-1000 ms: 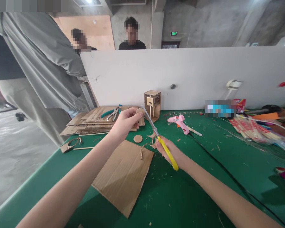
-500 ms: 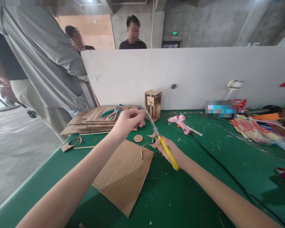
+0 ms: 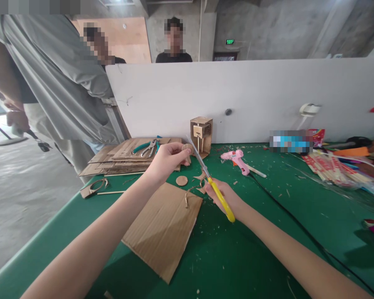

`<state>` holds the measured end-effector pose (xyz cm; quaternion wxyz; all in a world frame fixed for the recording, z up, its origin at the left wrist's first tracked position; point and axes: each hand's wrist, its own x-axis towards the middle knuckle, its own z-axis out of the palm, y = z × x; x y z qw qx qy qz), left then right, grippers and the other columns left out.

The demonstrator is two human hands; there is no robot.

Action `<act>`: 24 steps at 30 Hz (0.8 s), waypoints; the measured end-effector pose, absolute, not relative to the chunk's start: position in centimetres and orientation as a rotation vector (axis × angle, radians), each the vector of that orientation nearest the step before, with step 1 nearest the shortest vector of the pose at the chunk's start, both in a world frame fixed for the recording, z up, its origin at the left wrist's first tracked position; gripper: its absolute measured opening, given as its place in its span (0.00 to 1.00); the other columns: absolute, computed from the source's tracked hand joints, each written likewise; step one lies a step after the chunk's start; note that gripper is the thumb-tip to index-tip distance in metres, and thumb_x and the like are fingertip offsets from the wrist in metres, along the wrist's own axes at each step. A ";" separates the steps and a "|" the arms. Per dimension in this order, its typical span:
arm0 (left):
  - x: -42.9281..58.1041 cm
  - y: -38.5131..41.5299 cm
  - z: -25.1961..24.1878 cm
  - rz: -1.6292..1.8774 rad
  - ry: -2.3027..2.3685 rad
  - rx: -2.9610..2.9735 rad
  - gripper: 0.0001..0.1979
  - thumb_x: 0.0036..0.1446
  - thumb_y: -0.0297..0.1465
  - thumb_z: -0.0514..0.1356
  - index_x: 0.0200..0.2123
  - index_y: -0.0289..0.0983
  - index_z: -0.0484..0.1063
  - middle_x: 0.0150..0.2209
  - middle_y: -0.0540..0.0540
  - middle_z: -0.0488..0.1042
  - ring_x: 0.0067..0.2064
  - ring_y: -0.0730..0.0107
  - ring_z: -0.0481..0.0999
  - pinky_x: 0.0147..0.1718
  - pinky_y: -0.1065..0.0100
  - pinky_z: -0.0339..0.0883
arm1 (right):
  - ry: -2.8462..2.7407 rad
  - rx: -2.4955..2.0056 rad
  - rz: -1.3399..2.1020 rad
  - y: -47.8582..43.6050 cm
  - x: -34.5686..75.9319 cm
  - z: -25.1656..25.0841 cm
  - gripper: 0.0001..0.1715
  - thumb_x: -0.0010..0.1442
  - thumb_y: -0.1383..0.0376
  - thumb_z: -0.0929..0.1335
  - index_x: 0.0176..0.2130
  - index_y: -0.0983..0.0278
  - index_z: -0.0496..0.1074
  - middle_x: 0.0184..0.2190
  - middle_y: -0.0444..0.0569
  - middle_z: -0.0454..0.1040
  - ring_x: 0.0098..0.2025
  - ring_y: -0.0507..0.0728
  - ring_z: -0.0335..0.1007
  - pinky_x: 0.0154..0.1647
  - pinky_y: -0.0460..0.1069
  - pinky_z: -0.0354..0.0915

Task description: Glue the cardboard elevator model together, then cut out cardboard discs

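Between the fingertips of my left hand (image 3: 170, 157) is a small round cardboard disc (image 3: 187, 148). My right hand (image 3: 222, 195) grips yellow-handled scissors (image 3: 202, 164), their blades slanting up and left to the edge of that disc. Another cardboard disc (image 3: 181, 180) lies flat on the green table below my left hand. Curled cardboard offcuts (image 3: 201, 176) are beside my right hand. Under my left forearm rests a flat cardboard sheet (image 3: 166, 228). Behind the blades stands a small cardboard box (image 3: 205, 133) with a smaller block and sticks inside.
A pink glue gun (image 3: 238, 161) with a black cord lies right of the box. Pliers (image 3: 148, 147) sit on stacked cardboard (image 3: 112, 160) at left. Packed wooden sticks (image 3: 327, 166) are at right. A white panel (image 3: 252, 95) borders the back; a person in grey (image 3: 56, 62) stands left.
My hands, the disc and the scissors stay almost in place. At the left, the standing person's arm and hand with keys have shifted slightly.
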<state>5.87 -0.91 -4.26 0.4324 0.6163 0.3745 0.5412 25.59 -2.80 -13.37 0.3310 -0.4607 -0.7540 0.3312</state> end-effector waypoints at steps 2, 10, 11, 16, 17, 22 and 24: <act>5.8 -0.8 -4.3 1.345 0.937 1.557 0.07 0.52 0.32 0.63 0.26 0.35 0.71 0.21 0.52 0.70 0.24 0.78 0.71 0.25 0.75 0.65 | -1.996 -1.211 0.825 -2.9 25.6 -13.1 0.30 0.58 0.38 0.57 0.31 0.62 0.62 0.25 0.46 0.66 0.24 0.53 0.61 0.25 0.48 0.60; 5.9 -1.2 -4.0 1.312 0.990 1.592 0.08 0.53 0.32 0.62 0.25 0.34 0.69 0.21 0.52 0.69 0.24 0.78 0.71 0.25 0.75 0.65 | -2.045 -1.238 0.599 -3.0 25.3 -13.1 0.28 0.61 0.43 0.56 0.27 0.62 0.63 0.20 0.46 0.65 0.22 0.54 0.63 0.23 0.48 0.57; 6.0 -1.2 -4.0 1.308 0.996 1.588 0.08 0.52 0.32 0.62 0.25 0.34 0.69 0.21 0.52 0.69 0.24 0.78 0.71 0.25 0.75 0.65 | -2.049 -1.242 0.577 -2.9 25.4 -13.4 0.28 0.61 0.43 0.56 0.27 0.62 0.64 0.19 0.45 0.65 0.21 0.54 0.63 0.22 0.48 0.57; 6.1 -0.9 -4.2 1.349 1.022 1.555 0.09 0.52 0.31 0.62 0.24 0.35 0.66 0.21 0.54 0.65 0.21 0.80 0.68 0.22 0.75 0.64 | -2.002 -1.261 0.583 -2.2 25.4 -14.8 0.27 0.61 0.44 0.59 0.28 0.63 0.66 0.19 0.44 0.66 0.20 0.53 0.63 0.20 0.47 0.57; 6.1 -0.9 -4.2 1.359 1.030 1.543 0.09 0.52 0.31 0.62 0.24 0.36 0.66 0.21 0.55 0.64 0.21 0.81 0.67 0.22 0.76 0.64 | -1.977 -1.267 0.611 -2.2 25.4 -14.9 0.27 0.61 0.43 0.59 0.29 0.63 0.66 0.19 0.44 0.66 0.19 0.53 0.62 0.20 0.47 0.57; 6.2 -1.1 -4.2 1.370 1.004 1.406 0.07 0.53 0.33 0.63 0.35 0.38 0.70 0.27 0.51 0.72 0.27 0.76 0.75 0.24 0.76 0.67 | -1.821 -1.323 0.697 -1.9 25.7 -14.2 0.30 0.60 0.40 0.59 0.28 0.62 0.66 0.18 0.43 0.65 0.19 0.53 0.63 0.22 0.47 0.60; 6.5 -1.2 -4.1 1.374 0.982 1.353 0.10 0.53 0.32 0.63 0.39 0.38 0.70 0.32 0.50 0.75 0.31 0.73 0.78 0.26 0.74 0.70 | -1.808 -1.370 0.615 -1.6 26.2 -13.7 0.29 0.59 0.40 0.59 0.25 0.61 0.63 0.18 0.43 0.65 0.20 0.53 0.63 0.22 0.47 0.59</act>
